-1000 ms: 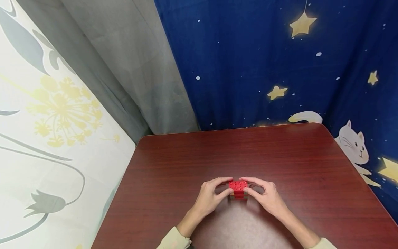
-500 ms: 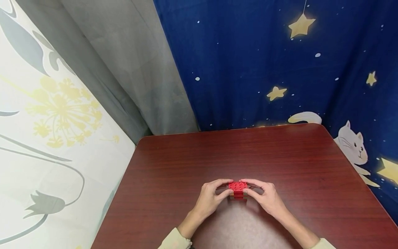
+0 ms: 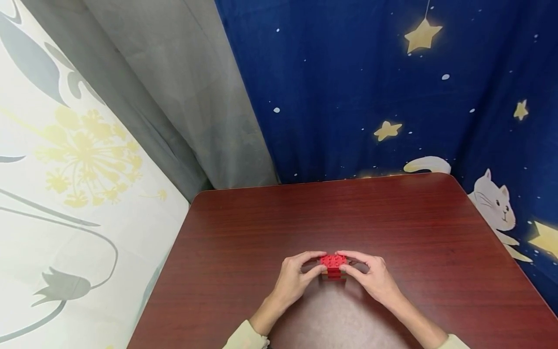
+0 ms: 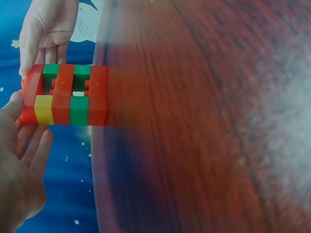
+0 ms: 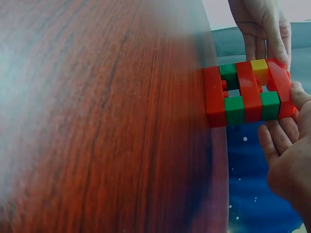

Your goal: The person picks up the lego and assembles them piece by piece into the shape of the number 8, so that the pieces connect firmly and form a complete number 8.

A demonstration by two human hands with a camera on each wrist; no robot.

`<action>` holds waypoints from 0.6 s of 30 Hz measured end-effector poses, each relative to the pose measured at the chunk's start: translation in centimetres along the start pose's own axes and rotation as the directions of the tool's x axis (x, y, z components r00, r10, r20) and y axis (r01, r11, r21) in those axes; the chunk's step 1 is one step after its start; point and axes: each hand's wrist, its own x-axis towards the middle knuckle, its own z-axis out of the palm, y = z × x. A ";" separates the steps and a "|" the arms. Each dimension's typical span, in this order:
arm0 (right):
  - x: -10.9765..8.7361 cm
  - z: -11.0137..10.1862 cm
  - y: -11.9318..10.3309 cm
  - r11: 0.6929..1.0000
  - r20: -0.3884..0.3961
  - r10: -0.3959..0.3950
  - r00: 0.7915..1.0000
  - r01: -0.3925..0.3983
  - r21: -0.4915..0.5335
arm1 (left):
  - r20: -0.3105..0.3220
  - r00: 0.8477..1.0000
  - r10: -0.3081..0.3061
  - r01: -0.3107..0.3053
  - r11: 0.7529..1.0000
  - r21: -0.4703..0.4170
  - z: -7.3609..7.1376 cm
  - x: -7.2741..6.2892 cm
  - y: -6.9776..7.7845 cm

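On the table stands a small tower of toy building blocks (image 3: pixel 333 274), with long red bricks and small green and yellow bricks between them. Its topmost layer is a red brick (image 3: pixel 333 261) with studs facing up. My left hand (image 3: pixel 293 277) pinches the left end of this red brick, thumb in front and fingers behind. At the right end my right hand (image 3: pixel 377 278) holds it in the same way. The left wrist view shows a yellow brick (image 4: pixel 43 109) and a green brick (image 4: pixel 79 110) between red layers, with gaps between the small bricks.
The dark red wooden table (image 3: pixel 244 223) reaches back to a blue curtain (image 3: pixel 348 97) with stars and a white cat. A grey curtain (image 3: pixel 183 97) and a white flower-patterned one (image 3: pixel 87 242) hang at the left.
Both hands keep their hold on the top red brick and have hardly moved. The view has shifted very slightly.
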 end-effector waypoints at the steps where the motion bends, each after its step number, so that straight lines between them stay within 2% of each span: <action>1: 0.0 0.0 0.0 1.000 -0.004 -0.003 1.000 0.003 0.005 | -0.005 1.000 -0.003 0.003 1.000 -0.015 0.1 0.0 0.0; 8: 0.0 0.4 0.3 0.996 -0.024 -0.067 0.997 0.069 0.053 | -0.016 0.999 -0.042 0.040 0.989 -0.146 0.5 -0.2 -0.4; 18: -0.1 0.2 0.3 0.990 -0.007 -0.039 0.999 0.040 0.136 | -0.020 0.999 -0.031 0.027 0.988 -0.152 0.9 -0.2 -0.6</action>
